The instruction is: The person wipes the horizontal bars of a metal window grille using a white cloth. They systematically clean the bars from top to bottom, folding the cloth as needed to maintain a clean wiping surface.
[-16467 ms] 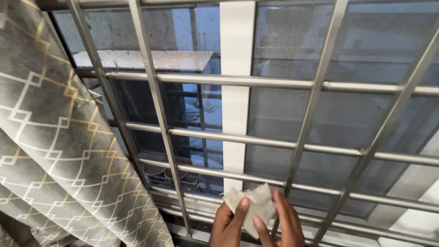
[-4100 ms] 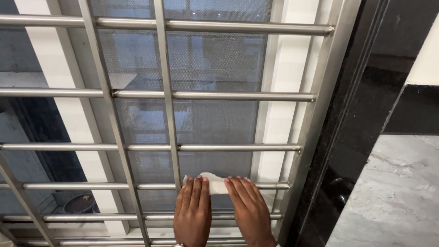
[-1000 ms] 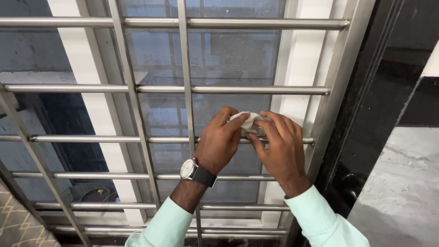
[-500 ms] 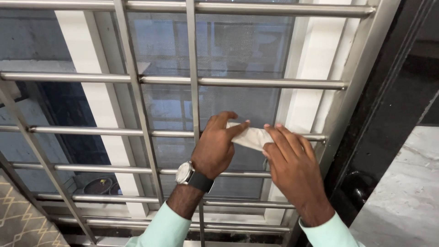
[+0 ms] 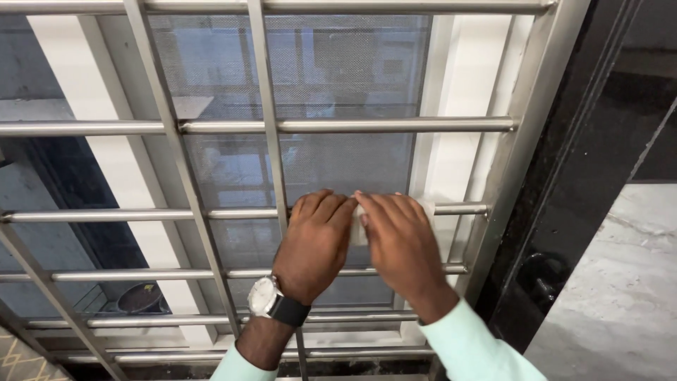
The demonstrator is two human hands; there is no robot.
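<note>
My left hand (image 5: 314, 243) and my right hand (image 5: 400, 243) lie side by side, fingers flat, on a small white cloth (image 5: 427, 208) pressed against a horizontal steel bar (image 5: 462, 209) of the window grille. Most of the cloth is hidden under the fingers; only a strip between the hands and a corner at the right show. A silver wristwatch with a dark strap (image 5: 266, 298) sits on my left wrist. Both sleeves are pale green.
The steel grille (image 5: 268, 127) of crossed bars covers the window, with a mesh screen (image 5: 338, 77) behind it. A black glossy frame (image 5: 564, 212) stands at the right, next to a grey marble surface (image 5: 620, 296). A patterned curtain corner (image 5: 17, 356) shows at the bottom left.
Both hands have moved down and flattened over the cloth on the bar; half a second ago the cloth was held out between the fingertips and mostly visible.
</note>
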